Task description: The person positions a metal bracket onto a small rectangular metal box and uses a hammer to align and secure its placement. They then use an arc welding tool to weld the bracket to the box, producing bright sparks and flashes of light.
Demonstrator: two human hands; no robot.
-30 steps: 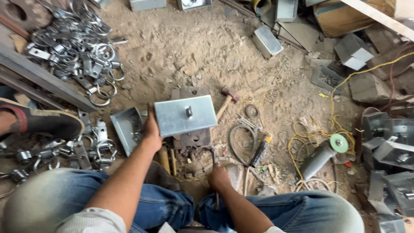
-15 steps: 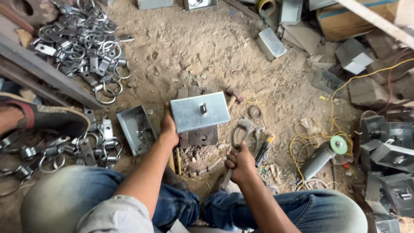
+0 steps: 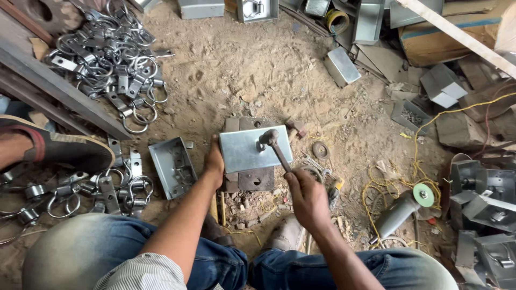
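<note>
A shiny galvanised metal plate [image 3: 244, 153] lies flat on a rusty iron block [image 3: 252, 180] on the sandy ground. My left hand [image 3: 214, 162] grips the plate's left edge and steadies it. My right hand [image 3: 306, 197] is closed around the handle of a hammer [image 3: 271, 140], whose head rests on the small stud near the plate's right half. My legs in blue jeans fill the bottom of the view.
An open metal box [image 3: 173, 166] lies left of the plate. Heaps of ring clamps [image 3: 115, 59] lie at upper left and lower left. An angle grinder [image 3: 400, 209] with a green disc and yellow cord sits right. Metal boxes [image 3: 484, 204] crowd the right edge.
My right hand picked up the hammer from the ground beside the block and brought its head down onto the plate. My left hand kept hold of the plate's left edge.
</note>
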